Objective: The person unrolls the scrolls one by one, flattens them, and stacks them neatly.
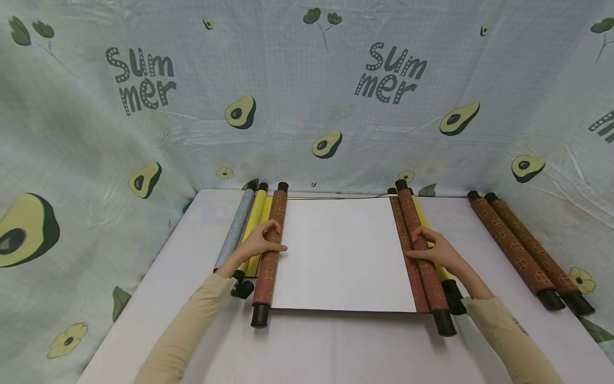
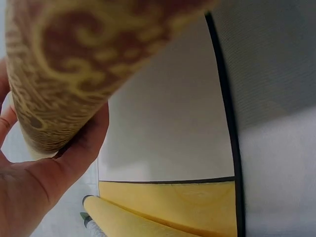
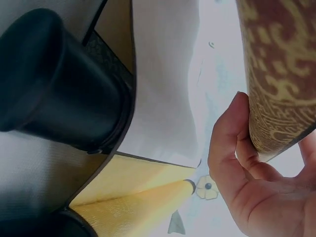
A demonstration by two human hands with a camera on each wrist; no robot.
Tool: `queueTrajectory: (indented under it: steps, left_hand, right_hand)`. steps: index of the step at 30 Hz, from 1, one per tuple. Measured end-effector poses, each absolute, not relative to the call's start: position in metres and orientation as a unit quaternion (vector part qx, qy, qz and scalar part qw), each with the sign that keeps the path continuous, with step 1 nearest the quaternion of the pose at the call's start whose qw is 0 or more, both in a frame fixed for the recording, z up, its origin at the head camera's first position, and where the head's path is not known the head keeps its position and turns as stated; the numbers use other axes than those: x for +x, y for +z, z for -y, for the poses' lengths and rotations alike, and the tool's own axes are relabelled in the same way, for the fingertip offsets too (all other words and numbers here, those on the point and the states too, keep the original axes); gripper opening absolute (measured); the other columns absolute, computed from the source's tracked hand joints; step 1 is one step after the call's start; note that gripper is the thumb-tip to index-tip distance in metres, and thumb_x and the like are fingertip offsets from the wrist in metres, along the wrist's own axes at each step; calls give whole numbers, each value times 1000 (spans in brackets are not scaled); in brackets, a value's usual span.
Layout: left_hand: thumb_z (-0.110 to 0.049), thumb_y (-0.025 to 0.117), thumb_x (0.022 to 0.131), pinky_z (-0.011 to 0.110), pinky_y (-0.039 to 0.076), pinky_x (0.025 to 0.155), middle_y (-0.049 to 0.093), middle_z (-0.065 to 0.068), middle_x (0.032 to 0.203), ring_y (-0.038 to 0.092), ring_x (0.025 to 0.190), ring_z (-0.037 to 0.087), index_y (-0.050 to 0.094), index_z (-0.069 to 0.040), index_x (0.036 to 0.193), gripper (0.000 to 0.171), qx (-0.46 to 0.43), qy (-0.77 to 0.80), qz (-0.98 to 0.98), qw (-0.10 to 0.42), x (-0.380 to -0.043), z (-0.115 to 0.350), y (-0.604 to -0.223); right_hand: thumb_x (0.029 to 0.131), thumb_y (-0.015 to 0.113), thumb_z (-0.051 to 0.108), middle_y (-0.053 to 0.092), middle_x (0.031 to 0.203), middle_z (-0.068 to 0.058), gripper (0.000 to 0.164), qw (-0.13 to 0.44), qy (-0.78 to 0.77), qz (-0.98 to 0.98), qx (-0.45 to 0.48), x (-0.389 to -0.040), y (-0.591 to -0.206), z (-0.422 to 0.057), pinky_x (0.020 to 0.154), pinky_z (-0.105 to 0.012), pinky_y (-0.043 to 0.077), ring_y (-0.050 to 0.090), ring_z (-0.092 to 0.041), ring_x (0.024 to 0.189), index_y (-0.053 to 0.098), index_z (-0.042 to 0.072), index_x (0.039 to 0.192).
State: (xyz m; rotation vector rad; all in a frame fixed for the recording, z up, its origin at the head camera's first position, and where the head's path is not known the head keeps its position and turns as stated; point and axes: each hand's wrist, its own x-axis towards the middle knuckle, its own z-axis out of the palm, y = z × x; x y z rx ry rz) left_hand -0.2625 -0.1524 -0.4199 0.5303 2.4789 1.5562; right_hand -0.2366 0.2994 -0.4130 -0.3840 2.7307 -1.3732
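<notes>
Worktop (image 1: 312, 352): we see it white, across the lower frame | left of centre: grey-blue roll (image 1: 235, 229) just beside yellow roll (image 1: 256, 210) | right of centre: second yellow roll (image 1: 443, 272), partly covered | centre: opened red-brown scroll (image 1: 342, 256), contact with the worktop unclear to us | far right: two patterned brown rolls (image 1: 511, 245), side by side

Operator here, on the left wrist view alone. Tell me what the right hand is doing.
Observer: The right hand grips a red-brown roller, thumb and fingers on opposite sides of it.

Operator: Now report what lies on the table out past that hand.

Observer: Two more rolls in the same red-brown pattern lie side by side there, to the right of the hand and apart from it.
</notes>
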Motion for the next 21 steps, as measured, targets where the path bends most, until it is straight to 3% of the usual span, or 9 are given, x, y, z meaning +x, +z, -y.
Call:
queueTrajectory:
  steps: [4, 9, 13, 21]
  left_hand:
    - [-3, 70, 73, 26, 31, 54, 41, 11, 85, 31, 60, 16, 43, 0, 94, 34, 172, 524, -830, 82, -261, 155, -418]
    - [1, 64, 76, 27, 39, 58, 44, 18, 105, 43, 73, 21, 45, 1, 99, 30, 166, 531, -826, 87, -259, 157, -417]
    - [1, 58, 80, 27, 42, 62, 45, 21, 114, 46, 80, 22, 48, 4, 104, 26, 170, 532, -824, 94, -259, 159, -417]
    - [-2, 55, 82, 27, 40, 60, 48, 24, 109, 44, 73, 15, 52, 7, 102, 22, 175, 536, -818, 114, -260, 163, -417]
  right_hand:
    - [73, 72, 15, 46, 87, -5, 36, 25, -447, -885, -132, -235, -413, -300, 66, -29, 39, 44, -13, 80, 47, 1, 93]
    - [75, 70, 10, 45, 92, -6, 33, 19, -453, -881, -136, -233, -414, -303, 65, -29, 41, 45, -14, 81, 46, 1, 96]
    - [77, 68, 10, 45, 97, -8, 32, 13, -441, -887, -135, -231, -414, -305, 66, -31, 40, 45, -20, 86, 46, 1, 98]
    - [80, 65, 13, 47, 109, -14, 31, 15, -425, -896, -127, -228, -412, -311, 69, -33, 40, 44, -30, 100, 48, 3, 103]
